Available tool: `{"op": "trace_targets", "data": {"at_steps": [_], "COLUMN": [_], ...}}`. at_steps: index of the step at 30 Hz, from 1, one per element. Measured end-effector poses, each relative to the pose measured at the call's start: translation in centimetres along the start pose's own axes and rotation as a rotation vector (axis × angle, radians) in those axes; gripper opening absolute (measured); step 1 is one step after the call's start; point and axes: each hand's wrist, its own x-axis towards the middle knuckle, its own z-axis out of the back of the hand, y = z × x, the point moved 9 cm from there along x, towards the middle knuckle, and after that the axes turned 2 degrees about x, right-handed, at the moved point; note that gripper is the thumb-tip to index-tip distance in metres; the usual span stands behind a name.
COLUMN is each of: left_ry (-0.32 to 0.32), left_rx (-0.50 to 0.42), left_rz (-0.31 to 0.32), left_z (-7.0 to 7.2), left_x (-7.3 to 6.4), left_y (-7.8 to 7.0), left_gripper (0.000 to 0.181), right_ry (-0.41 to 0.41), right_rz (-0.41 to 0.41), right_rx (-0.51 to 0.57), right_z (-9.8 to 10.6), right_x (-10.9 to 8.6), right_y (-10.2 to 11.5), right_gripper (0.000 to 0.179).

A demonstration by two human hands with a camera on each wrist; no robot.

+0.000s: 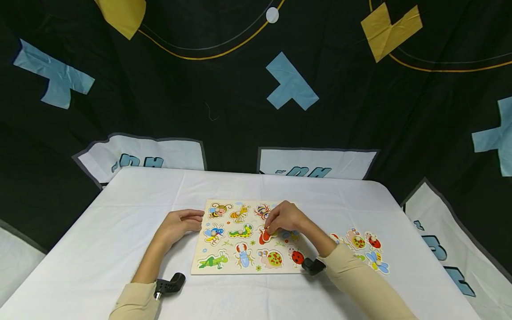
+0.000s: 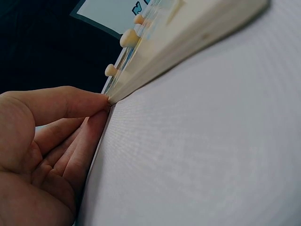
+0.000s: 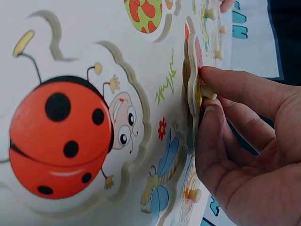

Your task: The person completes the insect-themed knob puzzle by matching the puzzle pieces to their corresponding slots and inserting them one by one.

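Observation:
A wooden insect peg puzzle board (image 1: 230,271) lies on the white table. My right hand (image 1: 286,216) pinches the small wooden knob (image 3: 209,92) of a red puzzle piece (image 1: 264,237), right of the green caterpillar piece (image 1: 242,231). In the right wrist view that piece (image 3: 192,89) stands edge-on, tilted over the board, so its picture is mostly hidden. Along the board's left edge, my left hand (image 1: 176,228) touches the side with relaxed fingertips (image 2: 101,100). A ladybug recess (image 3: 61,136) with a printed ladybug shows close to the right wrist.
Several loose pieces lie right of the board, among them a ladybug (image 1: 374,241), a snail (image 1: 357,240) and a blue-winged insect (image 1: 377,261). My right forearm crosses between them and the board. A black cloth (image 1: 236,129) with taped shapes hangs behind the table.

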Motion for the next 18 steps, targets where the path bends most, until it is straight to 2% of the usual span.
{"op": "trace_targets", "data": {"at_steps": [10,18], "left_ry": [0.013,-0.004], "left_rx": [-0.051,-0.018], "left_rz": [0.008,0.018], "left_z": [-0.25,-0.09], "left_x": [-0.14,0.0], "left_y": [-0.23,0.14], "left_gripper": [0.051,0.049], "right_ry": [-0.008,-0.001], "right_rz": [-0.006,-0.012], "right_rx": [-0.01,-0.011], "right_z": [-0.35,-0.67], "right_x": [0.08,0.07], "right_y": [0.26,0.23], "right_gripper": [0.011,0.01]}}
